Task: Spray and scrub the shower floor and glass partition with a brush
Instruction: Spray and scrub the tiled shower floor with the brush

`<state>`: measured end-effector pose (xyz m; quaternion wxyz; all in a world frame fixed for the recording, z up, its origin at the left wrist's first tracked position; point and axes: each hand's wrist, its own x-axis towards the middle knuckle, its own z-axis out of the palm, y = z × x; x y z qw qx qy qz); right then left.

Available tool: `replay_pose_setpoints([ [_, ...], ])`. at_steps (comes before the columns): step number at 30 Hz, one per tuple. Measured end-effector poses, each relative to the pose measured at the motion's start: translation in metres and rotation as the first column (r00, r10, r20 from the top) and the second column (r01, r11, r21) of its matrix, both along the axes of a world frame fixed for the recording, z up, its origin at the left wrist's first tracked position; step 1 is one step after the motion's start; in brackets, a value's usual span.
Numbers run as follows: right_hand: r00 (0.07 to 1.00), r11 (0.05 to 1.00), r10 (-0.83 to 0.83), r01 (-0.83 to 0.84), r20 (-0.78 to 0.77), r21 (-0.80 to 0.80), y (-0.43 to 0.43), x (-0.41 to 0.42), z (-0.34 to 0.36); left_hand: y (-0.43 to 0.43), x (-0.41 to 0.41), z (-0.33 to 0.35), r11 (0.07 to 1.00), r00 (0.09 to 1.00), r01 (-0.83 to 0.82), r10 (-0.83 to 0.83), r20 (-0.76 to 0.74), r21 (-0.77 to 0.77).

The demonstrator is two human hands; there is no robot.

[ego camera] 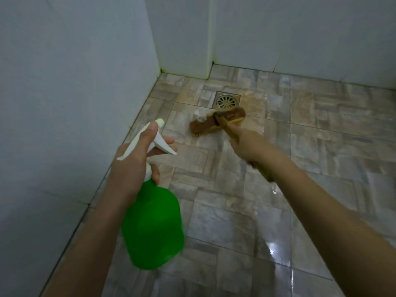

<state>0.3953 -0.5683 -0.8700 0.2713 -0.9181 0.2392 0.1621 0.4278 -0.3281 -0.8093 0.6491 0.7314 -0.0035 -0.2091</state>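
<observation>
We judge this to be the floor-scrubbing step. Our right hand (246, 144) is wrapped around the wooden handle of the brush (216, 121), with what looks like the forefinger laid along the handle toward the head. The brush head sits bristles-down on the shower floor (310, 151), just beside the round drain (226, 101) and a little nearer to us than it. Our left hand (137, 161) grips the neck of the green spray bottle (154, 228), fingers curled at the white trigger, with the nozzle aimed roughly at the tiles beside the brush. The bottle hangs above the floor, close to the white wall (64, 93) on the left.

The tiles near us shine wet, while those around the drain carry a brownish stain, so we take that patch as the one being worked. Next we would need firm strokes across the stained tiles, with a squeeze of the trigger wherever they look dry. The glass partition is not in view; it seems left for later.
</observation>
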Motion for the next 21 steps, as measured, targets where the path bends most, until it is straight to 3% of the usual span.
replay_pose_setpoints([
  [4,0.981,0.986,0.165,-0.163,-0.099,0.031,0.038,-0.057,0.011,0.010,0.015,-0.003,0.999,0.999,-0.035,0.035,-0.008,-0.021],
  [8,0.967,0.950,0.252,-0.253,-0.031,-0.181,0.035,0.035,-0.011,0.008,0.026,-0.006,0.998,0.997,-0.064,0.065,-0.034,0.007],
  [13,0.971,0.965,0.195,-0.215,-0.138,-0.153,0.027,0.141,0.008,0.009,0.046,-0.004,0.992,0.994,-0.107,0.105,-0.029,-0.062],
  [18,0.919,0.956,0.258,-0.288,-0.299,-0.060,0.037,0.056,0.027,0.016,0.054,0.000,0.993,0.993,-0.118,0.118,0.005,-0.031],
  [19,0.918,0.953,0.274,-0.299,-0.287,-0.043,0.042,0.043,0.025,0.017,0.055,0.000,0.992,0.993,-0.121,0.121,0.016,-0.022],
  [21,0.921,0.915,0.336,-0.369,-0.198,-0.162,0.044,0.057,0.009,0.020,0.055,-0.001,0.992,0.991,-0.129,0.129,0.025,-0.013],
])
